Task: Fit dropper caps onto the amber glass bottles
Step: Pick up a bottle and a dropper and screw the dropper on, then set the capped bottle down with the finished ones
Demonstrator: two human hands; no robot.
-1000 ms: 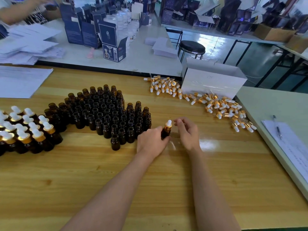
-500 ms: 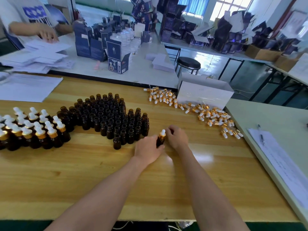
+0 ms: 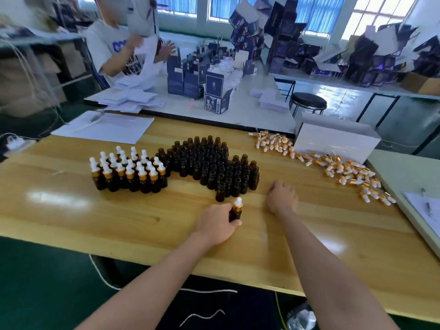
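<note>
Watching the feed from my end. Closest in, the left hand [image 3: 215,226] is wrapped round a bottle [image 3: 235,211] standing on the table [image 3: 71,222], just in front of the bare bottles [image 3: 214,167]. It's got its white-and-gold dropper on, though I can't tell if it's screwed fully down. The right hand [image 3: 282,197] sits on the wood just right of that clump, knuckles up, fingers tucked under, clear of the bottle. I can't tell if there's anything in it.

Left of the bare bottles, touching their edge, is the capped batch [image 3: 128,172], a tidy block. Progress-wise I'd guess we're a quarter to a third in, since the bare ones plainly outnumber the finished ones.

Right of the clump and further back, loose caps [image 3: 333,165] trail along the front of a white box [image 3: 333,141], looks like plenty for what's left. Next job, I reckon: park this one with the finished lot and grab another cap.
</note>
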